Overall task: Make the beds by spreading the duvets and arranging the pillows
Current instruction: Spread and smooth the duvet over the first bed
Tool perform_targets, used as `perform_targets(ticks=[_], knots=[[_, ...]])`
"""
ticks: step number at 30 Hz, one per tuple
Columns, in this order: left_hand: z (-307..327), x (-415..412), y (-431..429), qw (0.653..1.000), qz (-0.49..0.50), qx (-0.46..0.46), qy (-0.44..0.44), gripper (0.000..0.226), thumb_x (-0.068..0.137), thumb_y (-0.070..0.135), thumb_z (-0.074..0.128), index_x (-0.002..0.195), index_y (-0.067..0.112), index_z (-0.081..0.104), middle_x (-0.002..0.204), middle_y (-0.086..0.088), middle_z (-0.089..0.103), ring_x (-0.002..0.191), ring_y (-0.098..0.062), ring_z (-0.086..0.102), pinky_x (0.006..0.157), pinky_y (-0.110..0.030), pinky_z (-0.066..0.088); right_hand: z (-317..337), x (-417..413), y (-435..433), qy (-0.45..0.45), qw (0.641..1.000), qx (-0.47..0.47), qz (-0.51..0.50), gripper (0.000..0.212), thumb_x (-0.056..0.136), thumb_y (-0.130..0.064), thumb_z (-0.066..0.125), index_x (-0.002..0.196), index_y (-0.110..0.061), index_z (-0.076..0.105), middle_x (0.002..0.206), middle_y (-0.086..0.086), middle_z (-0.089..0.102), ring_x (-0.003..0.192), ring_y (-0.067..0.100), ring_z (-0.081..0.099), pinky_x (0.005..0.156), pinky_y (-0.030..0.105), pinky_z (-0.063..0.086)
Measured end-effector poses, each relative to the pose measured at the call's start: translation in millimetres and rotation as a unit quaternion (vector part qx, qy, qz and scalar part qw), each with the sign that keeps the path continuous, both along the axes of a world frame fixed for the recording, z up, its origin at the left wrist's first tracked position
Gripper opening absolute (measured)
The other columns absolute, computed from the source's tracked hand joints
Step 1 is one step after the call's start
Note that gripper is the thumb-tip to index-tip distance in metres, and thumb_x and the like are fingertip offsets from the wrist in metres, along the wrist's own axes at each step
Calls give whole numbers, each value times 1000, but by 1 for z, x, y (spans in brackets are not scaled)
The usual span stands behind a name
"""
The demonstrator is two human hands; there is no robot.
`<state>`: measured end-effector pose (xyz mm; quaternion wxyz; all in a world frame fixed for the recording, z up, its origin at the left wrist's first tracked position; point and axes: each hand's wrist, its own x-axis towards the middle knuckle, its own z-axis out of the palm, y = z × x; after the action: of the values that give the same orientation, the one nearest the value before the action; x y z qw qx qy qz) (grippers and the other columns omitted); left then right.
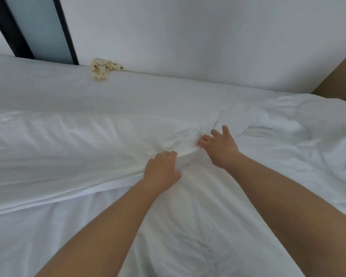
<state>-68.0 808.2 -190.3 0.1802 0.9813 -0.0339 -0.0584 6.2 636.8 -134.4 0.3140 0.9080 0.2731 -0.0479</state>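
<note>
Duvet [188, 216] in plain white covers most of the bed [140, 90], rumpled and creased, with a thick folded band of it running across from the left edge toward the middle. A flat hem of that band slants down to the left below the person's left forearm. On the right side the cover lies in loose heaps and soft hollows.

Both bare arms reach forward from the bottom of the view and meet at a raised ridge of cloth near the centre. The left hand [161, 168] lies knuckles up on the ridge, fingers curled over its far side and thumb pressed on the near side, gripping the fold. The right hand [220, 146], just beside it and a little farther away, pinches the same ridge with its nearer fingers bent into the cloth, while two outer fingers are lifted and spread. Creases fan out from that pinch.

Beyond the duvet a smoother stretch of white sheet reaches the wall [208, 37]. A crumpled cream cloth with dark specks [104, 69] sits at the bed's far edge, touching the wall. A dark-framed frosted panel [40, 27] stands at the upper left.
</note>
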Motion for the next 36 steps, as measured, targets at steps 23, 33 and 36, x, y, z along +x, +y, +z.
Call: perform_targets(ticks=[23, 33, 36], knots=[[-47, -36, -76, 982, -1, 186, 39, 51, 21, 20, 88, 63, 18, 60, 56, -1, 56, 43, -23, 56, 42, -23, 42, -57, 37, -135, 77, 993, -37, 83, 49, 98, -23, 40, 145, -10, 33, 146, 15, 37, 138, 34, 31, 113, 67, 2], [-28, -60, -84, 965, 47, 223, 132, 26, 97, 25, 45, 120, 25, 57, 117, -1, 64, 108, -21, 63, 83, -30, 47, -17, -8, -136, 123, 989, 61, -46, 25, 91, -23, 54, 113, -14, 64, 111, 5, 67, 102, 26, 66, 77, 32, 47], [-43, -69, -83, 964, 81, 188, 172, 27, 85, 23, 63, 109, 12, 62, 101, -8, 68, 92, -30, 68, 74, -36, 54, -43, -48, -145, 229, 962, 79, -128, 52, 87, -35, 62, 132, -13, 47, 127, 9, 58, 117, 29, 57, 95, 39, 43]])
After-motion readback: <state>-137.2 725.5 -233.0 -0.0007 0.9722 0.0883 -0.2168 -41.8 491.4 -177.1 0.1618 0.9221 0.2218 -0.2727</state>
